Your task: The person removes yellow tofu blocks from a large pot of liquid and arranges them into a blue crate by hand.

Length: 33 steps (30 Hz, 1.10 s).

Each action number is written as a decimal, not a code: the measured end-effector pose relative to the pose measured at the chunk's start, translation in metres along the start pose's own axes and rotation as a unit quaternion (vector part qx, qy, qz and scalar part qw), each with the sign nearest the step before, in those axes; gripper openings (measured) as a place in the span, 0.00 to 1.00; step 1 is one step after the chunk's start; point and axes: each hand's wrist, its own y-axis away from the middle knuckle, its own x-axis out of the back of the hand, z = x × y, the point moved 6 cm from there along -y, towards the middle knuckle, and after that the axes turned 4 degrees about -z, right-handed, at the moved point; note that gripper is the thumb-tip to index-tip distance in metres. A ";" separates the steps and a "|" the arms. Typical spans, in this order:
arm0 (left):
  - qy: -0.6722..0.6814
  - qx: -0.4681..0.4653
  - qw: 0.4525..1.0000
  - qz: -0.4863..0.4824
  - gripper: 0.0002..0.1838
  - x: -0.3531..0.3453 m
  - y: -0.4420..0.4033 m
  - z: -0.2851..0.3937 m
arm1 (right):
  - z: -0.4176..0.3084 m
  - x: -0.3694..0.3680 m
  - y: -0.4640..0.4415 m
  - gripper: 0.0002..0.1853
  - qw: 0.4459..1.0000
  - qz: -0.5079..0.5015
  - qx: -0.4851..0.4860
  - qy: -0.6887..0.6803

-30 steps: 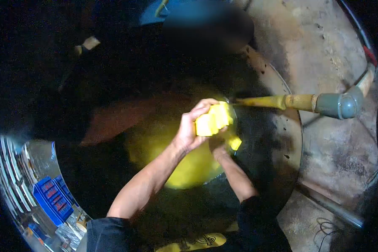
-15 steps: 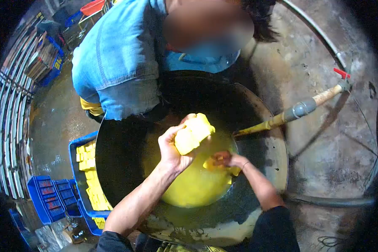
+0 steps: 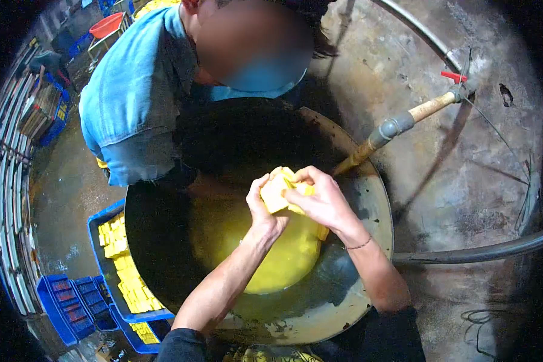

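My left hand is closed around a small stack of yellow tofu blocks, held above the large dark wok. My right hand meets it from the other side, its thumb and fingers pressed on the blocks. Fingers cover part of the stack, so its exact number cannot be told. Cloudy yellow liquid fills the bottom of the wok. Another yellow piece shows just below my right hand, partly hidden.
Across the wok leans a person in a blue denim shirt. At the left stands a blue crate with rows of yellow blocks; smaller blue crates are beside it. A pipe with a red valve handle reaches over the right rim.
My right hand has come up from the yellow liquid to the blocks in my left hand. Both hands now hold the stack. The view has shifted slightly.
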 end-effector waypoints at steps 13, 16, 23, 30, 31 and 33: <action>0.075 -0.036 0.996 0.020 0.24 0.022 -0.023 -0.005 | 0.087 -0.021 -0.058 0.24 0.974 -0.042 -0.039 -0.218; 0.096 -0.037 0.994 -0.021 0.26 0.020 -0.029 0.013 | 0.181 -0.024 -0.084 0.18 0.996 0.042 -0.035 0.068; -0.009 -0.084 0.992 0.096 0.23 -0.005 0.007 0.041 | 0.437 -0.285 -0.054 0.14 0.885 -0.217 -0.036 0.410; 0.068 -0.062 0.995 0.026 0.31 -0.043 0.080 0.081 | 0.413 -0.266 -0.039 0.16 0.974 -0.150 -0.083 0.148; 0.068 -0.082 0.994 0.036 0.32 -0.046 0.094 0.088 | 0.369 -0.247 -0.038 0.16 0.963 -0.187 -0.083 0.174; 0.086 -0.126 0.987 0.056 0.33 -0.048 0.125 0.102 | 0.324 -0.233 -0.030 0.20 0.956 -0.243 -0.163 0.027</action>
